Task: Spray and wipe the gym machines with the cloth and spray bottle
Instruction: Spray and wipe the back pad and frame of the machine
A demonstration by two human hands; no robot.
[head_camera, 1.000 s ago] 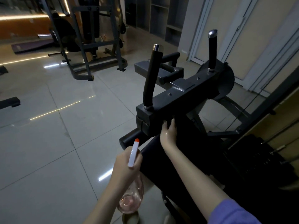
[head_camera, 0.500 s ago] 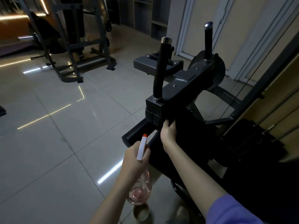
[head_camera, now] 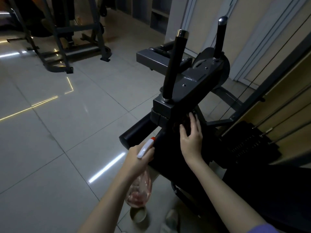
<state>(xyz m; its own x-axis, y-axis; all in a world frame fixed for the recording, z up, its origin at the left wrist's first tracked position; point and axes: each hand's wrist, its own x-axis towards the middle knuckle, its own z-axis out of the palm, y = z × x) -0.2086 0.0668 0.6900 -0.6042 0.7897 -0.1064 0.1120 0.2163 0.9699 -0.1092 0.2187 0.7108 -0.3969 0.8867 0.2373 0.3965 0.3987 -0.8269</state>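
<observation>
Right hand [head_camera: 191,133], right of centre in the frame, spread flat against the dark side of the gym machine [head_camera: 198,81], just under the grey block that carries the near upright handle [head_camera: 174,64]. Fingers splayed and pressing on what looks like a dark cloth [head_camera: 184,122], hard to separate from the black frame in this dim light; likely held flat so as to wipe a broad strip at once. Left hand [head_camera: 138,158], lower centre, wrapped around the neck of the spray bottle [head_camera: 139,190]: white head with orange tip aimed up toward the machine's padded roller [head_camera: 134,133], clear body with pinkish liquid hanging below the fist. Kept close to the work, probably ready for another squirt without a reach.

Second handle [head_camera: 220,36] with a chrome cap standing farther back, upper right. Weight stack [head_camera: 249,142] and cables at right edge, near a pale door [head_camera: 252,31].

Underfoot, glossy grey floor tiles [head_camera: 50,148] across the left half, mirroring strips of ceiling light. Another steel rack [head_camera: 64,39] at upper left, well apart. Small round bowl-like object [head_camera: 138,214] on the floor just below the bottle, beside a shoe [head_camera: 171,219] at bottom centre. Purple sleeve [head_camera: 262,229] in bottom right corner.
</observation>
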